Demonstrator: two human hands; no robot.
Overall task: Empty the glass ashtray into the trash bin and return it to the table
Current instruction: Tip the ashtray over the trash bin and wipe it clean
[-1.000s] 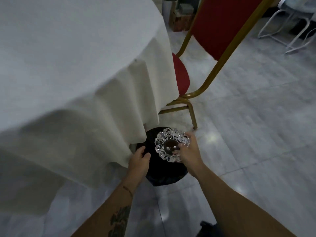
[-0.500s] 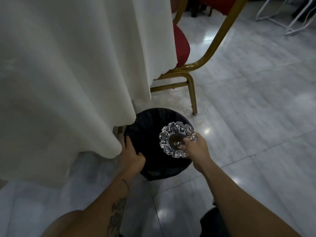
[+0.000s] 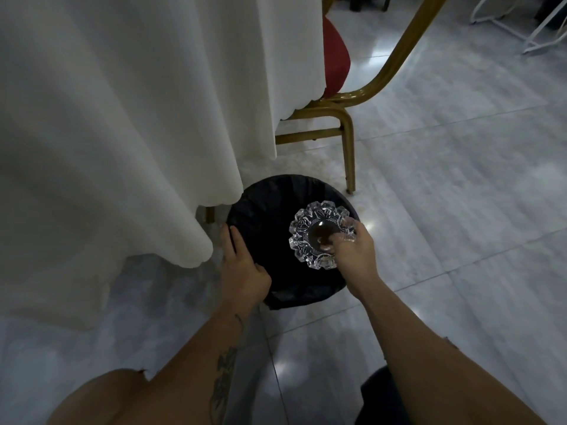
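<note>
A cut-glass ashtray [image 3: 310,237] with a scalloped rim hangs over the open mouth of the trash bin [image 3: 264,216], a round bin lined with a black bag, standing on the floor. My right hand [image 3: 356,256] grips the ashtray by its near right rim, with the bowl facing up toward me and something dark in its centre. My left hand [image 3: 242,268] rests on the bin's left rim, fingers laid over the bag edge. The table shows only as its white cloth [image 3: 122,118], which hangs down to the left of the bin.
A gold-framed chair [image 3: 346,124] with a red seat stands just behind the bin, one leg close to its far rim. The floor is grey marble tile. White metal legs [image 3: 534,32] show at the far right.
The view has dropped closer to the bin, and the tabletop has gone out of sight. My left hand moved from above the bin's rim onto it. The ashtray stays over the bin.
</note>
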